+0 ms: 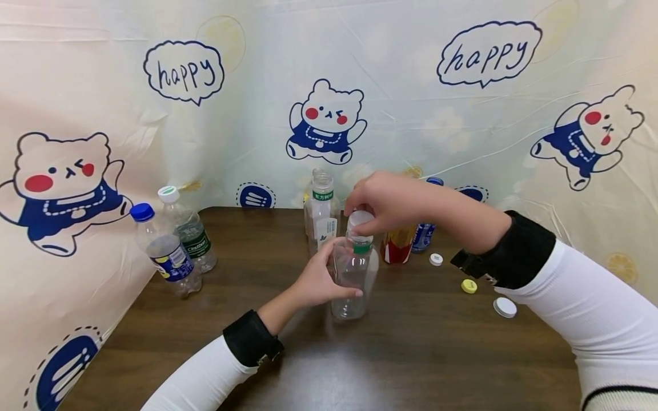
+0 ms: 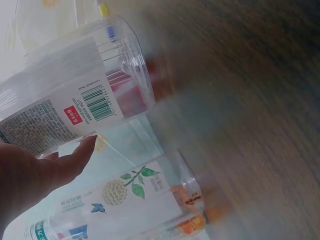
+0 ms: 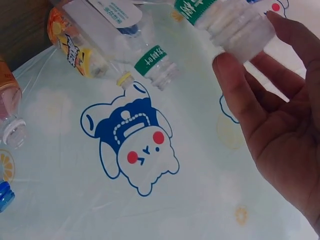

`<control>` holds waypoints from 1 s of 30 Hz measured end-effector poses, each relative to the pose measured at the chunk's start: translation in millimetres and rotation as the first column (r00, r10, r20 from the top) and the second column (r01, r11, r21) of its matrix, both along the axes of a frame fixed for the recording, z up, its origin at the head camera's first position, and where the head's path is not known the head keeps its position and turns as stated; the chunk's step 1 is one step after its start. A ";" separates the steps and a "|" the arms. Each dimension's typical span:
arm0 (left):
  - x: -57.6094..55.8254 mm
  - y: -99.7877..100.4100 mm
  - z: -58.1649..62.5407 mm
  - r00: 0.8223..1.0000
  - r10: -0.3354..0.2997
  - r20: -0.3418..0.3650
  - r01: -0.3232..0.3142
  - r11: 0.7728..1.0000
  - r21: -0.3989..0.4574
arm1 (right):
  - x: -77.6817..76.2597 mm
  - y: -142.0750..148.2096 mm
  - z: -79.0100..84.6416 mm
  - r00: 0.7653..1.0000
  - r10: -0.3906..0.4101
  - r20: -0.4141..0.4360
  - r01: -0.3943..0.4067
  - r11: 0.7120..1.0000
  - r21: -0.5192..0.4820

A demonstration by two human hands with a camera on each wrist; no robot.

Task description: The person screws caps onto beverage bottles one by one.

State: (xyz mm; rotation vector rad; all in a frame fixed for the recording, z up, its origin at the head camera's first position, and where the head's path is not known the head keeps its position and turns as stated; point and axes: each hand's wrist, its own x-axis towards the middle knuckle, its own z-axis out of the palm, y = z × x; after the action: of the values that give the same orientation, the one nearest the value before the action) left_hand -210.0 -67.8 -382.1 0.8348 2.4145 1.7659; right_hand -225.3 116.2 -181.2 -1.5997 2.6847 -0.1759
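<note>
My left hand point(image 1: 319, 279) grips a clear plastic bottle point(image 1: 352, 279) round its body, thumb across the near side. The bottle stands upright, with a green band at its neck; in the left wrist view its back label point(image 2: 95, 102) with a barcode shows. Over the bottle's mouth, my right hand point(image 1: 388, 200) pinches a white cap point(image 1: 360, 218) between thumb and fingers. The right wrist view shows the fingertips point(image 3: 227, 62) at the sides of the whitish cap point(image 3: 252, 37). Just behind stands a second clear bottle point(image 1: 324, 225) with a green neck label and no cap.
At the left stand a blue-capped bottle point(image 1: 167, 257) and a white-capped bottle point(image 1: 192, 234). Behind my right hand are a red-and-orange bottle point(image 1: 398, 245) and a blue-labelled bottle point(image 1: 423, 235). A small white cap point(image 1: 436, 260), a yellow cap point(image 1: 469, 286) and a wider white cap point(image 1: 505, 307) lie at the right.
</note>
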 end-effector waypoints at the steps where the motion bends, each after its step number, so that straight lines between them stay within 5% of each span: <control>1: 3.2 0.0 4.1 1.000 -0.001 0.002 0.001 1.000 -0.003 | -0.1 -0.7 -1.4 1.000 -0.007 -0.013 0.007 1.000 0.000; 6: 18.3 1.0 26.7 1.000 -0.003 0.018 0.004 1.000 -0.031 | 1.1 -4.5 -4.3 0.996 -0.072 -0.061 0.074 0.997 0.028; 12: 18.2 0.0 28.8 0.999 -0.009 0.043 0.011 0.999 -0.031 | 3.8 -4.8 2.0 0.986 -0.155 -0.056 0.159 0.984 0.084; 19: -1.3 0.1 2.9 0.998 -0.009 0.057 0.009 1.000 -0.006 | 2.0 8.7 12.6 0.995 0.006 0.101 -0.009 0.999 0.036; 23: -3.1 -0.1 -1.0 0.999 -0.006 0.033 0.006 1.000 0.002 | 1.1 9.2 12.7 0.988 0.085 0.129 -0.090 0.995 0.036; 30: -2.2 0.1 -2.7 1.000 -0.007 0.002 0.007 1.000 0.012 | 3.9 4.9 9.6 0.996 0.024 0.088 -0.027 0.999 0.031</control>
State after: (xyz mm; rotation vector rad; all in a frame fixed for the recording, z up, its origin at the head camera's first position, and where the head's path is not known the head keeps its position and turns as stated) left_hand -212.3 -67.7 -384.8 0.8408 2.3996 1.7794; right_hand -221.4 121.2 -171.6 -1.5780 2.5875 -0.1964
